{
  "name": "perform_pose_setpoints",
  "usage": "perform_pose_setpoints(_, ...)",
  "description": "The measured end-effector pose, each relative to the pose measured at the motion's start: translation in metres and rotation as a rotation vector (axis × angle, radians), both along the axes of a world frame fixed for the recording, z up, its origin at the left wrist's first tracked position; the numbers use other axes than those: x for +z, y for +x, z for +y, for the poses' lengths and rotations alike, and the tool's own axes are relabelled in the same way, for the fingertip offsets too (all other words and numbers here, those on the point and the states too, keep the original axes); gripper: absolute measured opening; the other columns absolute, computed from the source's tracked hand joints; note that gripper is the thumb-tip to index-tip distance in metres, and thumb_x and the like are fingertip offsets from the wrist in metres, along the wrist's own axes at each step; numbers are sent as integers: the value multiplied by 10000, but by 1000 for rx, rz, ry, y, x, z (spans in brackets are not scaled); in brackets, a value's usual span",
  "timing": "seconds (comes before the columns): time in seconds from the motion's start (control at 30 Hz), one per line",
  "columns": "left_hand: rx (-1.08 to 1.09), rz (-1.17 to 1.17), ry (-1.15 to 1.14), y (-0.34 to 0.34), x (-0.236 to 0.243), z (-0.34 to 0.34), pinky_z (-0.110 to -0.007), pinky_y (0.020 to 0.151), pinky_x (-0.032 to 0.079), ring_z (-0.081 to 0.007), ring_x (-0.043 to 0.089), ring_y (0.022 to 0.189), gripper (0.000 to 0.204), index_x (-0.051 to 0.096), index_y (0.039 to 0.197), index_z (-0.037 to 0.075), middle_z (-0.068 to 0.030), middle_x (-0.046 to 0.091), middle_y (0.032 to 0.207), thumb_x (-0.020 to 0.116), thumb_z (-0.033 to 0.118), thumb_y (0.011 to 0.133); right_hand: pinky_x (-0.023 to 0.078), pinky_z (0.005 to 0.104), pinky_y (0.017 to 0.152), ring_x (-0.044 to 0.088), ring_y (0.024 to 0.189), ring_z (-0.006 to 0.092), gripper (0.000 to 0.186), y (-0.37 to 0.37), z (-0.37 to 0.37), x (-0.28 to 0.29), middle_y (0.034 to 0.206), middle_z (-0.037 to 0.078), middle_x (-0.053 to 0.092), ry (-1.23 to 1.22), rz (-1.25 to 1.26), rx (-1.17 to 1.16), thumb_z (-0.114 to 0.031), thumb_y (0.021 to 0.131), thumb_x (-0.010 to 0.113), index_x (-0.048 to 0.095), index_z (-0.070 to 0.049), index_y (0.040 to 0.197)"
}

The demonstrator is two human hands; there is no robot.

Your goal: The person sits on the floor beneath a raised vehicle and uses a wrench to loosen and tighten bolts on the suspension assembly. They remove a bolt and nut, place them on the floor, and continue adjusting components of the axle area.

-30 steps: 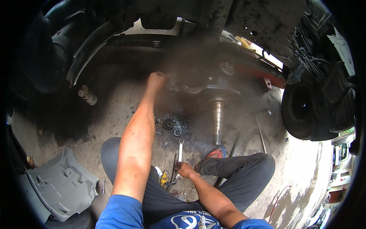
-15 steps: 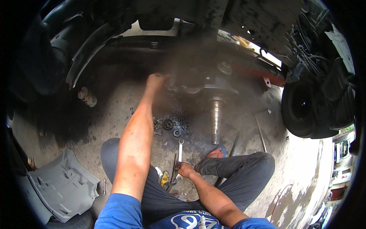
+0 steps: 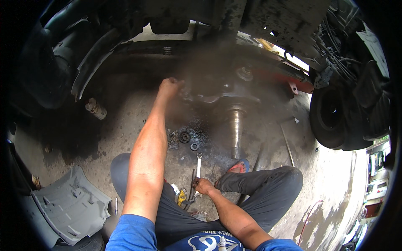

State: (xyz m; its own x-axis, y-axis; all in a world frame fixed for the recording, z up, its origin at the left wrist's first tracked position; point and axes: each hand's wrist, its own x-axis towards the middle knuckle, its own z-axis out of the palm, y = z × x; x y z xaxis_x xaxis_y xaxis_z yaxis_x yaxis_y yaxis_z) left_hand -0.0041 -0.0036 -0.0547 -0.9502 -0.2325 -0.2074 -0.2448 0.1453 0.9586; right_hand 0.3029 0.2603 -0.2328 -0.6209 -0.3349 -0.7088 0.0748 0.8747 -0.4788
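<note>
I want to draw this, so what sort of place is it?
It looks like a vehicle repair spot, maybe a garage. There's a vehicle's dark underside overhead, a bare metal shaft sticking out with no wheel on it, and a wrench low down.

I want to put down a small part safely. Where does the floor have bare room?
One free patch lies between the pale canister, the grey panel and the left knee. Another lies between the right knee and the tire. It is crowded between the legs, around the right hand, wrench and yellow tool.
</note>
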Motion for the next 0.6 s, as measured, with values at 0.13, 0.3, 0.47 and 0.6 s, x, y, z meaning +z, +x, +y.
perform_pose_setpoints(0.13, -11, 47, -13, -5, -3, -1, -270, 498, 447, -110, 585, 560, 260, 580, 775, 39, -81, 684, 723, 731, 213, 897, 477, 432, 991, 606, 1134, 390, 423, 1, -1, 3, 1187, 245, 645, -4, 1, 6, -220, 860, 571, 627, -31, 1235)
perform_pose_setpoints(0.3, 12, 15, -23, -6, -5, -1, -261, 539, 464, -110, 584, 571, 247, 608, 807, 12, -81, 674, 711, 738, 204, 892, 475, 434, 991, 605, 1133, 395, 423, 0, -1, 4, 1182, 257, 642, 25, -12, 34, -230, 869, 574, 624, -29, 1238)
perform_pose_setpoints(0.47, 2, 24, 52, 0, 7, 2, -263, 561, 476, -109, 588, 579, 216, 622, 836, 12, -68, 660, 711, 729, 189, 897, 480, 444, 974, 606, 1126, 400, 411, 1, 2, 0, 1168, 263, 645, -16, 4, 13, -277, 897, 583, 631, -28, 1220)
perform_pose_setpoints(0.6, -56, 59, 123, 7, 22, 0, -262, 572, 479, -102, 586, 605, 165, 644, 876, 23, -35, 661, 741, 718, 169, 902, 500, 438, 939, 627, 1086, 392, 362, -3, -7, 11, 1122, 233, 670, 3, 55, 16, -258, 892, 586, 645, -48, 1180)
